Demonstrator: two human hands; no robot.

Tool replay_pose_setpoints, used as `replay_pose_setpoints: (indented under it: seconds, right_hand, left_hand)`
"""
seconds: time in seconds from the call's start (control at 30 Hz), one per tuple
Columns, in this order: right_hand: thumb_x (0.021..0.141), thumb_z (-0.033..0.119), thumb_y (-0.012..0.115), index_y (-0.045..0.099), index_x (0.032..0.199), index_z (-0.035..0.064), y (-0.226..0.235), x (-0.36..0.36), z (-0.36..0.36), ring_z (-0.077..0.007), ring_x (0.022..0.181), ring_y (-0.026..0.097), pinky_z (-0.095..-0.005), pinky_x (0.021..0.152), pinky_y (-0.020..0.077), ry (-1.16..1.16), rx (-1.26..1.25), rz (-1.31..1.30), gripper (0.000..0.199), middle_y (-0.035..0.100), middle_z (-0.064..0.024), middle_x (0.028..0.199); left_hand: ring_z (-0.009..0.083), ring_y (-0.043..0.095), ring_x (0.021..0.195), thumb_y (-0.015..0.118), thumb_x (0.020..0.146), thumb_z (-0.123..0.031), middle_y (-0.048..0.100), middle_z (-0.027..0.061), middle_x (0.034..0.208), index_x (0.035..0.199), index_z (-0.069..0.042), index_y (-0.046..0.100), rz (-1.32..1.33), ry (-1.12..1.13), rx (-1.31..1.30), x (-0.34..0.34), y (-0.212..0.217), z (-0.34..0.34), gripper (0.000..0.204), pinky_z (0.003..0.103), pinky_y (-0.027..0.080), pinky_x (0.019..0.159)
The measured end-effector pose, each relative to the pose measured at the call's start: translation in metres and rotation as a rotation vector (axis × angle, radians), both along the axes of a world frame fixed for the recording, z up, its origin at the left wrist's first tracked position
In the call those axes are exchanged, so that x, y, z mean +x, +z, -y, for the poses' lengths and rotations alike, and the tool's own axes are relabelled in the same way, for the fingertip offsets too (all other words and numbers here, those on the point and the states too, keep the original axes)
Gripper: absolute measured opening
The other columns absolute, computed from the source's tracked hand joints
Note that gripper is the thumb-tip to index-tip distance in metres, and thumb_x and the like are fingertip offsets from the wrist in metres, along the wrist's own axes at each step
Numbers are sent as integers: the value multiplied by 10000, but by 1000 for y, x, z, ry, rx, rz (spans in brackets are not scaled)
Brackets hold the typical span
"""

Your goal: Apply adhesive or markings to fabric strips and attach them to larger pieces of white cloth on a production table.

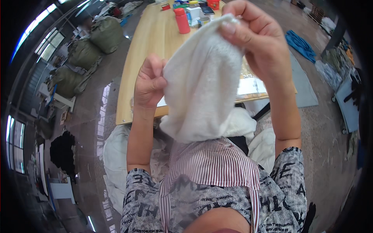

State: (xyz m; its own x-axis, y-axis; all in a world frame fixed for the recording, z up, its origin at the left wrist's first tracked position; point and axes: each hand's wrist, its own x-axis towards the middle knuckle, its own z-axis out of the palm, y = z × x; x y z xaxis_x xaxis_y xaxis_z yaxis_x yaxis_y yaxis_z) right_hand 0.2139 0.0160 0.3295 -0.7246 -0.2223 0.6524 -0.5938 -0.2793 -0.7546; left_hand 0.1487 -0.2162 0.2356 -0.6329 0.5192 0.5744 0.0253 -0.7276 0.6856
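Note:
Between my two raised hands hangs a piece of white knitted fabric (198, 81), its upper edge stretched on a slant. My left hand (150, 81) pinches the lower left end of that edge. Higher up on the right, my right hand (258, 39) grips the other end between thumb and fingers. The fabric drapes down in soft folds over my lap, where more white cloth (239, 124) lies bunched. Whether the held piece joins the cloth below I cannot tell.
A wooden table (143, 42) stands ahead, with a red bottle (182, 21) and small boxes at its far end. White cloth (116, 155) is heaped beside me at left. Green sacks (107, 34) sit far left; a blue cloth (301, 46) lies on the floor at right.

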Motion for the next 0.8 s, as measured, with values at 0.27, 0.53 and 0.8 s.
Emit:
replay_pose_setpoints:
  seconds: [0.27,0.53,0.8]
  right_hand:
    - [876,79,639,556,988,40,-48,-15,-3,-46,705,606,-183,607,475,-60,-6,210,145,659,-21,824]
    - [875,71,635,546,991,39,-60,1,-33,-64,704,608,-193,613,476,-265,124,207,150,653,-29,819]
    - [867,28,621,541,971,29,-114,21,-83,-59,719,583,-190,637,464,-400,-153,344,132,628,-9,828]
  left_hand:
    - [224,597,1025,554,724,62,636,99,1067,1049,18,613,-652,635,-762,39,-45,-23,333,331,458,884]
    - [136,581,991,637,821,-28,634,31,1085,1165,4,596,-226,370,-674,46,-67,-59,348,291,445,905]
    - [142,592,967,622,799,14,645,37,1034,918,-14,614,117,69,-697,24,-63,-54,123,294,452,888]
